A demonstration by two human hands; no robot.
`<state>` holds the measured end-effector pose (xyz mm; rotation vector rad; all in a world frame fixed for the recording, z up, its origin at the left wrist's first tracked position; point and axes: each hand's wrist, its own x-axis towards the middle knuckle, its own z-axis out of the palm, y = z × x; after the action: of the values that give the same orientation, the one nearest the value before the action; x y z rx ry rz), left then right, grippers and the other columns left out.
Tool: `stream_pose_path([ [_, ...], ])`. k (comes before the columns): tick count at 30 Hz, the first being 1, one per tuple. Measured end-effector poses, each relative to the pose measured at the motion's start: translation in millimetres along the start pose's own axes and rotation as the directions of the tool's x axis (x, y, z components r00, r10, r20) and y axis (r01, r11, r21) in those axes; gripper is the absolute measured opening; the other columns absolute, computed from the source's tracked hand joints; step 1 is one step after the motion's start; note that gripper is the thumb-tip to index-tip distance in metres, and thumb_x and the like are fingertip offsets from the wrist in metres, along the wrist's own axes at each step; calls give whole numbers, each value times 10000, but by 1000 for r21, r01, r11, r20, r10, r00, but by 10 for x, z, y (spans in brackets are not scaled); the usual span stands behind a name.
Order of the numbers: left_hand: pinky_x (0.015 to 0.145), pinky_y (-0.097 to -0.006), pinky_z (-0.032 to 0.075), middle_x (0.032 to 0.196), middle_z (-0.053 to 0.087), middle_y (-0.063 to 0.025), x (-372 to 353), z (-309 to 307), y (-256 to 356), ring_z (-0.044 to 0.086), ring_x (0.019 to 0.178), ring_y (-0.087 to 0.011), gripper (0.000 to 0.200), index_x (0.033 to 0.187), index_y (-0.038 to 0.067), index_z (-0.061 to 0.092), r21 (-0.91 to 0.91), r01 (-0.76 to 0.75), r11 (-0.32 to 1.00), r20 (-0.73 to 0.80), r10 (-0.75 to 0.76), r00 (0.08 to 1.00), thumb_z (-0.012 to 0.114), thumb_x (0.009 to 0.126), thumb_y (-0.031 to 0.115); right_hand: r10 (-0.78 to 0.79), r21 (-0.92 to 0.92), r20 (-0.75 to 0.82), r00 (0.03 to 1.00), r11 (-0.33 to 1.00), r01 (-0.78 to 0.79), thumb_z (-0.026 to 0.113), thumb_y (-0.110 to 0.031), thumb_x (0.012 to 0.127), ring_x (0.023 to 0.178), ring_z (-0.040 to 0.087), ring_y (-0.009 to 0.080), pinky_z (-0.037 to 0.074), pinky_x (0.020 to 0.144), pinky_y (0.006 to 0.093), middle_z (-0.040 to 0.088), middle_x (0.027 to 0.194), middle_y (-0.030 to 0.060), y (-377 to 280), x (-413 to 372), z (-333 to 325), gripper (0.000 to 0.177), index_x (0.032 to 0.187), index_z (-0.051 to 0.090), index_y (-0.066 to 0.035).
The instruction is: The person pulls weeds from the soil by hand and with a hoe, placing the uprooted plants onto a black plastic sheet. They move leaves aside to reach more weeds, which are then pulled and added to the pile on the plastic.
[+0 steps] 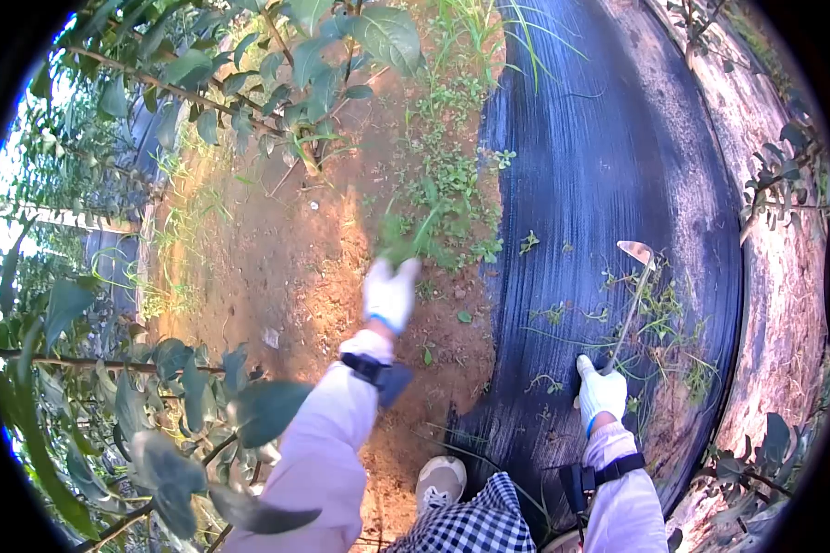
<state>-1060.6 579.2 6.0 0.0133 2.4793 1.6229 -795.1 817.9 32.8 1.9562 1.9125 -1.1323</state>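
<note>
My left hand (390, 293), in a white glove, is over the bare soil at the edge of a weed patch. Its fingers are closed on a green weed (398, 241), which is smeared by motion. My right hand (603, 391), also gloved in white, is wrapped around the handle of a hand hoe (635, 311). The thin metal shaft points away from me and ends in a small, bent blade (634, 251). Loose, pulled-looking weeds (659, 313) lie on the black plastic sheet (581, 184) beside the hoe.
Low weeds (452, 175) grow along the sheet's left edge. Leafy branches (184, 415) reach in from the left and top. A pale, dirt-covered strip (784, 286) runs along the right. My shoe (441, 479) stands on soil near the sheet.
</note>
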Motion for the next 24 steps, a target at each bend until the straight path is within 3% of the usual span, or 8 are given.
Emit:
stream_pose_path([
  [1,688,-293,507,842,647,-29,-129,256,402,601,768,-145,258,1135,13,629,-44,-161,986,82,164,983,582,889,75,16,2,3,1000,1000,-16,752,-431,794,517,651,252,509,545,374,635,611,142,-82,-57,-32,487,799,641,43],
  [2,762,-318,501,893,665,-98,-303,466,951,617,830,-185,333,1117,16,645,-210,-2,978,283,62,957,661,841,202,29,5,8,1000,1000,-29,752,-432,793,514,650,249,509,539,372,632,608,140,-129,-99,-50,490,803,638,44],
  [3,830,-328,505,975,654,-119,-421,624,1321,626,911,-207,453,1181,10,590,-2,-54,999,504,48,862,718,790,198,24,11,5,1000,1000,-24,753,-420,798,489,636,233,503,510,367,622,594,129,-137,-107,-49,475,802,631,39],
  [6,931,-376,496,1192,596,-184,-710,975,1749,629,1032,-278,769,1342,-10,436,-208,-207,956,723,293,626,794,695,200,33,105,62,998,994,-40,750,-404,809,461,616,219,489,481,363,615,581,114,-124,-103,-47,451,785,627,29],
  [10,801,-307,523,993,652,-87,-227,614,901,626,872,-168,277,1081,45,643,42,-309,950,231,291,928,691,822,132,15,71,38,999,997,-17,757,-388,811,447,605,210,477,466,357,608,571,103,-129,-97,-53,433,775,625,22],
  [15,897,-399,485,1007,641,-152,571,-735,-932,615,980,-297,374,1151,49,629,526,16,850,-447,261,856,695,804,171,12,-7,4,1000,1000,-12,751,-426,797,493,642,246,502,518,372,626,588,129,-116,-82,-43,476,805,643,37],
  [19,916,-459,476,1022,639,-177,684,-1074,-1053,607,1014,-370,420,1167,93,623,846,-40,532,-183,359,915,714,776,217,38,-14,34,999,999,-38,747,-421,803,487,639,240,499,512,370,626,584,121,-178,-124,-75,464,799,644,32],
  [24,904,-427,483,1034,657,-183,854,-1224,-1212,630,989,-346,293,1077,65,638,741,20,671,-117,100,988,655,817,198,41,11,35,999,999,-42,745,-409,810,478,633,226,496,505,364,616,570,108,-223,-168,-96,450,769,637,26],
])
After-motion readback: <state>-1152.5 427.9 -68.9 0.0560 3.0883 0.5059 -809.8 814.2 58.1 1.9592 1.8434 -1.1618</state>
